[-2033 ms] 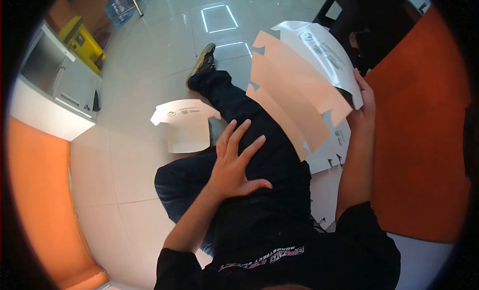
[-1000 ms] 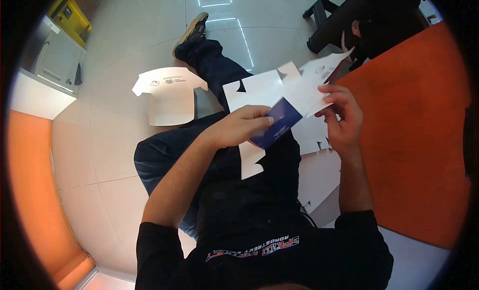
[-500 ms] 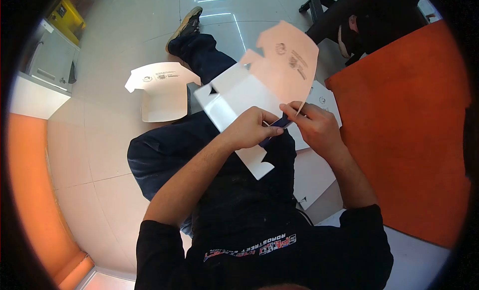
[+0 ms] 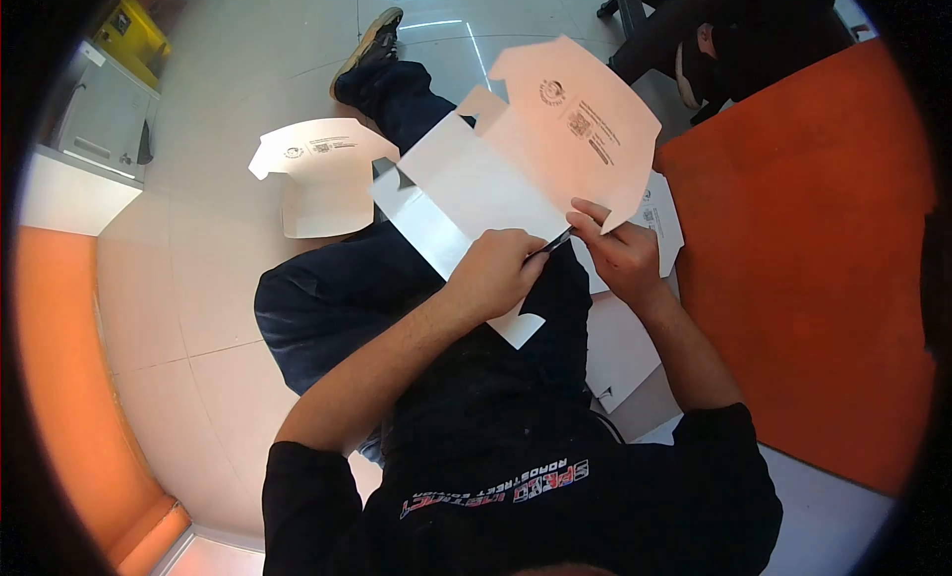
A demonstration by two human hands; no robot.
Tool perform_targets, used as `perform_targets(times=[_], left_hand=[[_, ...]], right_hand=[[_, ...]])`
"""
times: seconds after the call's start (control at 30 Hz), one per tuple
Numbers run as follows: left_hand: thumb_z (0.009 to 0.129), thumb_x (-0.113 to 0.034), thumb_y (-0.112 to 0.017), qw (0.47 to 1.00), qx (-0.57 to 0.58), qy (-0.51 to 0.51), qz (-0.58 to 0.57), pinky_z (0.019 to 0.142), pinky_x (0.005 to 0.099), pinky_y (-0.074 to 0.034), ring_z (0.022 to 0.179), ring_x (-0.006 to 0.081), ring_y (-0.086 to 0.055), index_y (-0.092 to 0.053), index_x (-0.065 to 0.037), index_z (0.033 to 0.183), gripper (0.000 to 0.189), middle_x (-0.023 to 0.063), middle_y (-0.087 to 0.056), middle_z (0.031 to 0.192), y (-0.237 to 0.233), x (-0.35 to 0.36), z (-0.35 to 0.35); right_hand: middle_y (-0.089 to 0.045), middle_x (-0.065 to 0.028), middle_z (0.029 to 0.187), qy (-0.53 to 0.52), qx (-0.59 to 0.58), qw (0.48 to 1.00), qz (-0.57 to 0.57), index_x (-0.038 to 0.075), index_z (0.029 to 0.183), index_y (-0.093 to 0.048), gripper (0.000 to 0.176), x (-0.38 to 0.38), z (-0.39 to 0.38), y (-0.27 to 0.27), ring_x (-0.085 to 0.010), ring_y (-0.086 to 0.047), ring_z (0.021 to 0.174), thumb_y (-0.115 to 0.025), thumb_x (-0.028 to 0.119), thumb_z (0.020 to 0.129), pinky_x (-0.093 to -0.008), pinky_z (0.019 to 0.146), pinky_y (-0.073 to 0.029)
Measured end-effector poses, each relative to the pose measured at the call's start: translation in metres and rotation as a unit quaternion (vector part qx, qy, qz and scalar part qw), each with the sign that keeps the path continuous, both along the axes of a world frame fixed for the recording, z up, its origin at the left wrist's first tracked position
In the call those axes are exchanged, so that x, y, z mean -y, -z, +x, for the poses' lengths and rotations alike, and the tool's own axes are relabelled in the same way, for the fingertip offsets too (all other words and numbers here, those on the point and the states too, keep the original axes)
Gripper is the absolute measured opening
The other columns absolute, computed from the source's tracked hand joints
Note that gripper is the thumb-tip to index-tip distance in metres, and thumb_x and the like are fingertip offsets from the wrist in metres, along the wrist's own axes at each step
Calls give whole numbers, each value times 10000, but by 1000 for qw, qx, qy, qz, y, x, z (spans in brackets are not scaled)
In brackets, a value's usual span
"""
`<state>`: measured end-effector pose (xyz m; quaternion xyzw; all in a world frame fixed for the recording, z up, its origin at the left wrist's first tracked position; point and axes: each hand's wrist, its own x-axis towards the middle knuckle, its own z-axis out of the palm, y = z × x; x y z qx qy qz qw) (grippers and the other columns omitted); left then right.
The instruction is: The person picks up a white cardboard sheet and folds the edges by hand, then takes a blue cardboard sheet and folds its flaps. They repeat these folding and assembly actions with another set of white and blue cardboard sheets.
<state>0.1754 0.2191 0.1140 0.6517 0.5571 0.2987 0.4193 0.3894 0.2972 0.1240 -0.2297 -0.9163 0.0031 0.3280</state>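
A partly folded white cardboard box (image 4: 486,170) lies across my lap, its printed lid flap (image 4: 585,120) spread out toward the far right. My left hand (image 4: 496,269) is closed on the near side panel, with the thumb and fingers pinching its raised edge. At the box's right corner, my right hand (image 4: 620,249) pinches the board beside the lid flap, fingers bent around the edge. A dark strip shows between the two hands along the folded side. A small end tab (image 4: 521,326) sticks out below my left hand.
An opened, formed white box (image 4: 327,199) stands on the floor to the left. More flat printed cardboard sheets (image 4: 625,348) lie to the right of my leg. An orange surface (image 4: 803,259) fills the right side. A grey cabinet (image 4: 104,120) stands at far left.
The lid flap has swung slightly right and turned more toward me. The near side panel has tilted up between my hands, and its dark outer face shows less. Both hands stay on the box.
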Motion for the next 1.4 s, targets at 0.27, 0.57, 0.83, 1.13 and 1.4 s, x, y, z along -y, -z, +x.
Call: perform_targets(times=[0.27,0.57,0.83,1.13,1.4], left_hand=[[960,-143,-632,1000,-9,-8,-1,774,467,-508,825,412,-670,-728,38,991,208,239,-694,871,-12,-2,2],[959,-143,-643,1000,-21,-4,-8,779,460,-509,839,419,-671,-729,37,992,202,248,-695,893,-12,-5,-2],[981,-186,-641,998,28,-16,54,792,441,-518,835,386,-680,-736,12,1078,240,206,-721,913,-1,-13,4],[1037,-215,-593,982,176,-46,-50,798,354,-534,841,226,-690,-692,47,1117,291,143,-734,986,12,-19,-3],[1046,-96,-562,846,503,-151,-90,893,338,-606,1036,156,-671,-502,-32,1339,306,75,-639,1213,-20,-37,-9]], right_hand=[[-776,-77,1057,-55,43,997,40,67,1100,-760,249,-16,6,-7,-209,-753,768,-720,1,863,-288,619,-589],[-781,-69,1063,-79,42,991,98,76,1124,-760,259,-19,8,-3,-161,-746,727,-740,15,874,-255,604,-580],[-741,-64,1219,-81,80,993,24,87,1160,-747,243,-9,7,2,-193,-751,777,-699,77,921,-290,638,-598],[-676,-185,1321,-25,59,991,-117,5,1300,-647,417,22,1,5,-290,-754,961,-655,-12,884,-347,758,-613],[-669,-228,1307,-41,-97,990,-97,6,1222,-656,624,55,-11,4,-405,-635,1202,-916,260,715,-462,1002,-534]])
